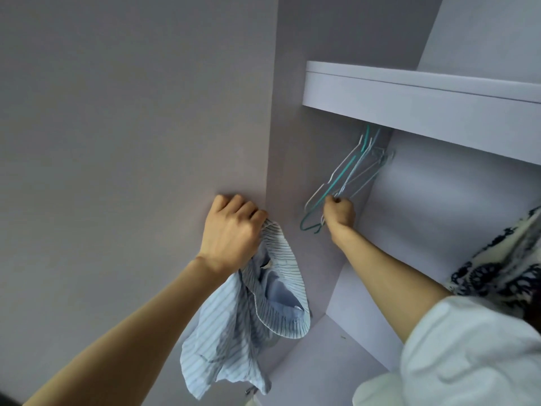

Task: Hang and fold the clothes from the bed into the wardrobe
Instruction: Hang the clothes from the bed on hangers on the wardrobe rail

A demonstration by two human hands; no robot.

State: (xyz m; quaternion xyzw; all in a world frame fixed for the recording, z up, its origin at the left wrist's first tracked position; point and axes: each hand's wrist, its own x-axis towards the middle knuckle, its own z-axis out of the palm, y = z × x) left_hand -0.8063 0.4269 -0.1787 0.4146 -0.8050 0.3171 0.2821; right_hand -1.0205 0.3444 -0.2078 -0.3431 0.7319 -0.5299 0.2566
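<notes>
The left hand (231, 230) holds a blue striped shirt (257, 306) with its fingers curled tight around a bunch of fabric near the collar; the rest of the garment hangs straight down toward 6 o'clock, in front of the wardrobe side panel (117, 127). The right hand (339, 213) reaches into the wardrobe compartment, and its fingers pinch the lower wires of a cluster of wire hangers (348, 174). The hangers slope from the right hand up toward 1 o'clock, with their hooks running up under the shelf (409, 98); the rail they presumably hang on is hidden behind the shelf edge. One green hanger (310, 222) droops lowest, just at 9 o'clock of the right hand. The shirt lies at 8 o'clock from the hangers, near but not touching them. The right hand is the nearer to the hangers, the left to the shirt collar. The next step is judged to be separating one hanger and feeding it into the collar opening, which faces up toward the right hand. A dark patterned fabric (503, 259) sits at the 3 o'clock edge.
</notes>
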